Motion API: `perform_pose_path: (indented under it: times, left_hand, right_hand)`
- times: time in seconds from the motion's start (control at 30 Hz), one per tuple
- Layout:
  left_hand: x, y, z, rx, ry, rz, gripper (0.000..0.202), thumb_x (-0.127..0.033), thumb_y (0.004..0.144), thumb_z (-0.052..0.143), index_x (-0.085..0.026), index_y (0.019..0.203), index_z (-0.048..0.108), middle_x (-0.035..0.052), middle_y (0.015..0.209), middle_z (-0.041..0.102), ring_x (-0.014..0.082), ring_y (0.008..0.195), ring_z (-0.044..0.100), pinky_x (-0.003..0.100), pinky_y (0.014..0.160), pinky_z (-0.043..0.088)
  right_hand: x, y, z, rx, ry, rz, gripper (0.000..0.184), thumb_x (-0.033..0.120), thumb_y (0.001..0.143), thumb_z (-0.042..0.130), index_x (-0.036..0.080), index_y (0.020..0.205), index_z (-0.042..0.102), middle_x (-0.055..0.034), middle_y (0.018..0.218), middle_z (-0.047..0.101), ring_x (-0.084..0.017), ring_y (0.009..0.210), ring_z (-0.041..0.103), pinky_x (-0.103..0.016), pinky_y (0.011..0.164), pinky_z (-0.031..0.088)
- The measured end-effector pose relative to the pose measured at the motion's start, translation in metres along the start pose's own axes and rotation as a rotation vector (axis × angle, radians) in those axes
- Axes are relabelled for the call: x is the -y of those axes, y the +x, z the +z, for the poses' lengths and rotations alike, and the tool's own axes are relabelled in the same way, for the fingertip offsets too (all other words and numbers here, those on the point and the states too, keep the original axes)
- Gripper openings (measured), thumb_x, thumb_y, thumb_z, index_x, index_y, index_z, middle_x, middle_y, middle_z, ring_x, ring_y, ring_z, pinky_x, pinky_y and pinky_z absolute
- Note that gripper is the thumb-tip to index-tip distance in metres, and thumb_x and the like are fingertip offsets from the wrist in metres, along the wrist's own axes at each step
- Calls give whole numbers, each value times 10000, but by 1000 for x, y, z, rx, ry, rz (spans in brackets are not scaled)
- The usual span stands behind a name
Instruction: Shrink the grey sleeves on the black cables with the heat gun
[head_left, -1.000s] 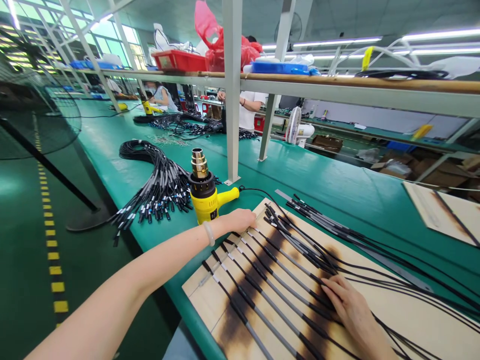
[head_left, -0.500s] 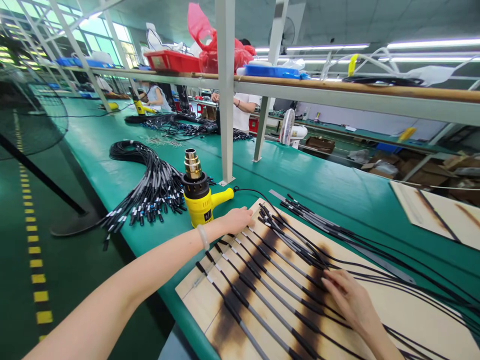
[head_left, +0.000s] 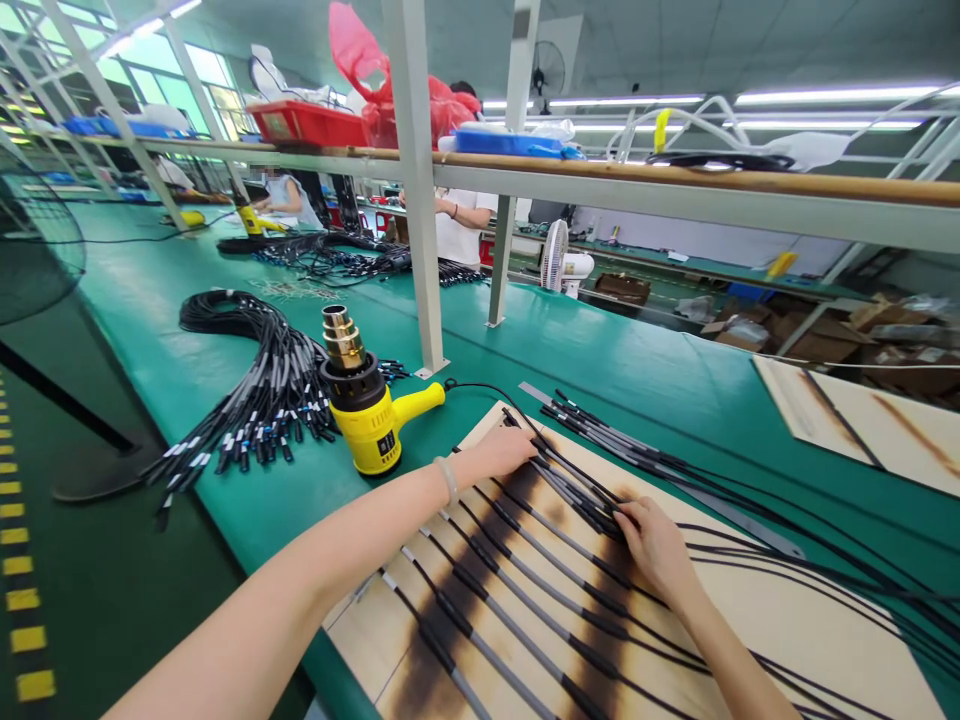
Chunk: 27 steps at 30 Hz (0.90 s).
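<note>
On a scorched wooden board (head_left: 787, 640), several black-and-grey cables (head_left: 517, 590) lie side by side in spaced rows. A tighter bundle of cables (head_left: 574, 480) rests along the board's far side. My left hand (head_left: 510, 452) reaches over the board, its fingers closed on a cable near the end of that bundle. Further along the same bundle, my right hand (head_left: 654, 540) pinches a cable between thumb and fingers. The fingertips of both hands are partly hidden. Just left of the board, a yellow heat gun (head_left: 367, 420) stands with its nozzle up.
Beyond the board lie more cables (head_left: 622, 440) beside a metal ruler (head_left: 750, 525). A large cable bundle (head_left: 262, 370) spreads over the green table (head_left: 480, 360) at left. A white post (head_left: 421, 200) carries a shelf (head_left: 675, 185). Another scorched board (head_left: 855, 415) is at right; co-workers sit behind.
My left hand has moved from the board's left edge onto the bundle's ends. My right hand stays at the bundle, fingers closed on a cable. The whole view has shifted slightly.
</note>
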<state>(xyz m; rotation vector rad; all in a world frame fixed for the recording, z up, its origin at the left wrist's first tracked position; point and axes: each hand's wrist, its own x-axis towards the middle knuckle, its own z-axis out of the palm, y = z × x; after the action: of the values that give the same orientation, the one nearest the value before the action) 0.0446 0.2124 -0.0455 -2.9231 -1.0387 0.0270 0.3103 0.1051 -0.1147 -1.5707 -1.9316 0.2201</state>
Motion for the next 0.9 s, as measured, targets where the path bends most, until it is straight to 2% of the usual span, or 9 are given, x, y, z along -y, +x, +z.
perform_pose_path:
  times: [0.17,0.3,0.43,0.57,0.63,0.73,0.9]
  left_hand:
    - [4,14,-3,21,-8,-14,232,-113,885,443,-164,811,656,55,813,605,161,796,596,237,635,410]
    - [3,19,-6,32,-27,-34,207,-124,866,469,-169,823,666,62,826,613,171,808,596,241,664,430]
    - [0,13,-14,12,-51,-94,139,-228,838,548,-157,879,660,84,917,606,193,841,597,265,707,458]
    - [2,5,-22,-111,-98,-182,209,-225,838,549,-163,1025,619,91,1102,575,205,980,571,300,821,454]
    - [7,2,-24,-107,-128,-149,164,-199,861,511,-185,952,646,63,1050,610,193,971,574,295,822,448]
    - [13,-2,-25,-47,-154,-63,201,-163,867,483,-190,805,672,34,920,657,170,927,584,263,809,439]
    - [19,-14,-22,8,-167,50,209,-75,786,533,-189,839,700,33,890,682,155,873,590,240,802,440]
  right_hand:
    - [-6,19,3,-31,7,50,309,355,863,335,191,737,564,-92,735,569,-233,686,569,-378,666,465]
    - [-1,24,-2,-83,60,90,301,385,855,337,192,760,548,-104,765,594,-239,729,582,-385,709,470]
    - [17,8,-18,-105,166,147,297,420,873,374,190,828,555,-66,720,630,-184,630,601,-303,617,491]
    - [35,-16,-38,-74,474,231,314,484,826,499,184,864,581,-58,744,661,-167,655,627,-249,603,505]
    - [40,-25,-46,-46,566,272,337,503,789,554,178,868,595,-60,745,668,-161,638,616,-238,576,498]
    - [41,-33,-49,-11,627,310,377,528,765,579,171,880,601,-60,722,671,-138,549,566,-227,488,458]
    - [37,-36,-40,19,653,336,396,539,765,585,171,908,598,-64,737,679,-133,546,556,-219,445,420]
